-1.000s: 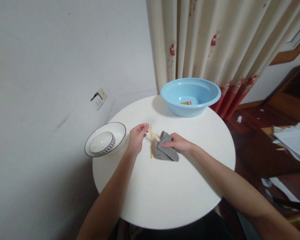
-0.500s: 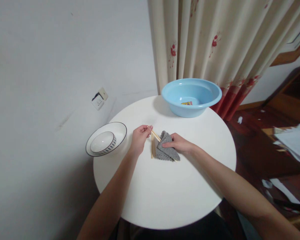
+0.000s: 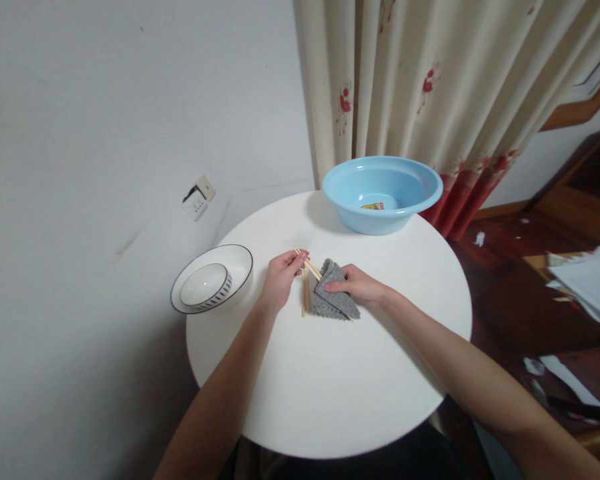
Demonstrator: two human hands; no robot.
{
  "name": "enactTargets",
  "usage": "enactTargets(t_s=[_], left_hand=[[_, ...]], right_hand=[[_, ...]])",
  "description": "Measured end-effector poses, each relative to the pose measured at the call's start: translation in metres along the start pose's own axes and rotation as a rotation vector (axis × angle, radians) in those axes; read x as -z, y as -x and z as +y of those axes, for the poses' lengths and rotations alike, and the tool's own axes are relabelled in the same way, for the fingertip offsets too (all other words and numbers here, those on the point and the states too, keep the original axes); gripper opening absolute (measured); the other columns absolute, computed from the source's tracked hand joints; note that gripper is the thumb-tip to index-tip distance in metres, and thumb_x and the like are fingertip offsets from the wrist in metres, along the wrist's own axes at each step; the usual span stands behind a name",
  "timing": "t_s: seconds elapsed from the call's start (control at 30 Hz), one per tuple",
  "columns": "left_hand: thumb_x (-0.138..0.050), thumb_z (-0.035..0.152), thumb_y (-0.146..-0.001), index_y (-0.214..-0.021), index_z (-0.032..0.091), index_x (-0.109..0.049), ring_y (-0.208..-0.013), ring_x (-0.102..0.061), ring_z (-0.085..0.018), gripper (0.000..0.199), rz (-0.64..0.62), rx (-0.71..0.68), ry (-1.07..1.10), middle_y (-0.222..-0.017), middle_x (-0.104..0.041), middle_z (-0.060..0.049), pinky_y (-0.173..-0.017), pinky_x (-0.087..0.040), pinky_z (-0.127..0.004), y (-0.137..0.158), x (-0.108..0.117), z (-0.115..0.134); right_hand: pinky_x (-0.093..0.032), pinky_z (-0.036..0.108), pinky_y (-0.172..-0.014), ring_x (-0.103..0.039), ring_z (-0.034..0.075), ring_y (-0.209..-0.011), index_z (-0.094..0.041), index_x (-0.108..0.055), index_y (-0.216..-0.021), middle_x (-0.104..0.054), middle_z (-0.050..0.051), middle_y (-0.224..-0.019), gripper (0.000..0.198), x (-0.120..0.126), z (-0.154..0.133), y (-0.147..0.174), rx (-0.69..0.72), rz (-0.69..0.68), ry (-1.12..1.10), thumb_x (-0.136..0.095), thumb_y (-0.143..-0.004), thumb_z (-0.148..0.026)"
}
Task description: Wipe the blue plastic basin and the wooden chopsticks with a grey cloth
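Note:
Pale wooden chopsticks [image 3: 313, 269] slant between my two hands over the table. My left hand [image 3: 284, 270] pinches their upper end. A grey cloth [image 3: 334, 293] is folded around their lower part, and my right hand [image 3: 357, 285] grips it with the thumb on top. Thin tips poke out below the cloth's lower right corner. More chopsticks [image 3: 304, 300] lie on the table just left of the cloth, partly hidden by it.
The round white table [image 3: 330, 393] stands against the wall. At its left edge a small bowl [image 3: 205, 285] sits in a larger dark-rimmed dish [image 3: 243, 261]. A light blue basin [image 3: 380, 223] stands at the back, before a curtain [image 3: 405, 87].
The chopsticks show slightly more of their upper ends past my left fingers. My left hand has barely shifted, and my right hand keeps its grip on the cloth.

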State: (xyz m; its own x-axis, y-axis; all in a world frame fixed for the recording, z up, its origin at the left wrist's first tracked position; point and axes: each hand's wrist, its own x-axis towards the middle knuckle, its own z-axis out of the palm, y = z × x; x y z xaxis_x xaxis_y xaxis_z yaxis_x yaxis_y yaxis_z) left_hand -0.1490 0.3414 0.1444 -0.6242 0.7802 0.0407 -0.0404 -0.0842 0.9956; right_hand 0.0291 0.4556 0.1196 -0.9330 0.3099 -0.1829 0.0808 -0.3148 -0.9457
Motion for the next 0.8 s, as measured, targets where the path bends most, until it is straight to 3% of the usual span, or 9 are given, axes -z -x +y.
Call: enactTargets(t_s=[0.23,0.5,0.67,0.8], left_hand=[[-0.091,0.058,-0.063,-0.079,0.015,-0.078,-0.067,-0.047,-0.011,0.048,0.009,-0.003,-0.033,-0.072,-0.062,-0.002,-0.062,-0.035,-0.026,-0.002,0.002,-0.002],[-0.090,0.058,-0.064,-0.073,0.016,-0.076,-0.062,-0.044,-0.010,0.045,0.017,-0.021,-0.087,-0.063,-0.059,0.001,-0.061,-0.033,-0.026,-0.001,0.002,-0.002],[-0.093,0.057,-0.060,-0.078,0.016,-0.080,-0.069,-0.056,-0.014,0.047,-0.063,0.037,-0.116,-0.073,-0.070,-0.004,-0.068,-0.041,-0.028,0.005,-0.004,-0.001],[-0.093,0.056,-0.060,-0.072,0.017,-0.079,-0.078,-0.062,-0.018,0.044,-0.094,0.026,-0.134,-0.079,-0.075,-0.007,-0.077,-0.046,-0.031,0.009,-0.011,-0.001]], right_hand=[[-0.056,0.031,-0.076,-0.071,0.017,-0.074,-0.013,-0.082,-0.086,-0.080,0.006,-0.085,0.041,0.003,0.005,-0.003,0.001,-0.005,0.025,-0.095,-0.063,-0.044],[-0.056,0.032,-0.077,-0.071,0.018,-0.075,-0.013,-0.082,-0.088,-0.080,0.007,-0.086,0.042,0.003,0.007,-0.003,0.000,-0.015,0.036,-0.095,-0.063,-0.044],[-0.054,0.032,-0.075,-0.069,0.017,-0.073,-0.013,-0.081,-0.085,-0.079,0.006,-0.083,0.041,0.004,0.010,-0.007,0.039,0.026,0.032,-0.095,-0.062,-0.045],[-0.052,0.030,-0.074,-0.067,0.017,-0.072,-0.013,-0.080,-0.085,-0.078,0.004,-0.081,0.041,0.003,0.009,-0.009,0.074,0.068,0.045,-0.094,-0.064,-0.045]])
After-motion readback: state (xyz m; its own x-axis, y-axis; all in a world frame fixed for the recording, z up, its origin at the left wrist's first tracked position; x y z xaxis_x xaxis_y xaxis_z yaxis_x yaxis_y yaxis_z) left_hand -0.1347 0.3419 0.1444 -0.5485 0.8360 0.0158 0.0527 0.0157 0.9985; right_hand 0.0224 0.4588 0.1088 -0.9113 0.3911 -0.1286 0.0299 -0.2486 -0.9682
